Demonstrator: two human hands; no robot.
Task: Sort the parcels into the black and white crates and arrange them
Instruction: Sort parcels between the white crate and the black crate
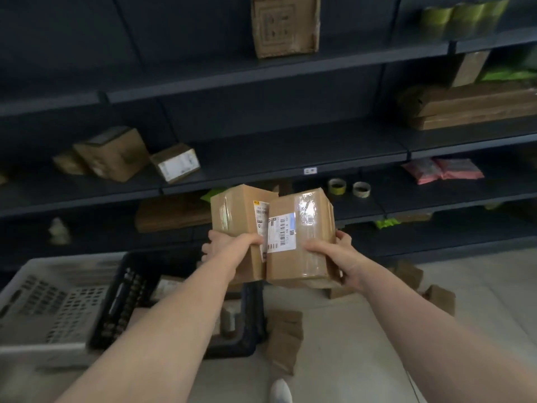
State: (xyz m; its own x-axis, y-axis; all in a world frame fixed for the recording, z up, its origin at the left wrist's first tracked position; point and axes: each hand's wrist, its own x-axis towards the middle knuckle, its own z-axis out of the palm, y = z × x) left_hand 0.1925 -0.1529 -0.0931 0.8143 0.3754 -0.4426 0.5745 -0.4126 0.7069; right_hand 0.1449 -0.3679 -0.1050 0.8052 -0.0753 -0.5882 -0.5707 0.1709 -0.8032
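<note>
Left hand [227,242] grips left parcel [232,209] | right hand [341,254] grips right parcel [305,219] | black crate [122,303] at 8 o'clock, left hand nearer

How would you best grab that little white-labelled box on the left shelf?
Probably from the front right. On the white-labelled box, put fingers over the top and free right end; the larger cardboard box crowds its left side.

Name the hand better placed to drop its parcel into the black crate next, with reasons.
Left. The left hand grips a taped brown cardboard parcel nearer the black slotted plastic crate, which lies under that forearm. The right hand, gripping the other brown cardboard parcel, would probably have to cross over.
</note>
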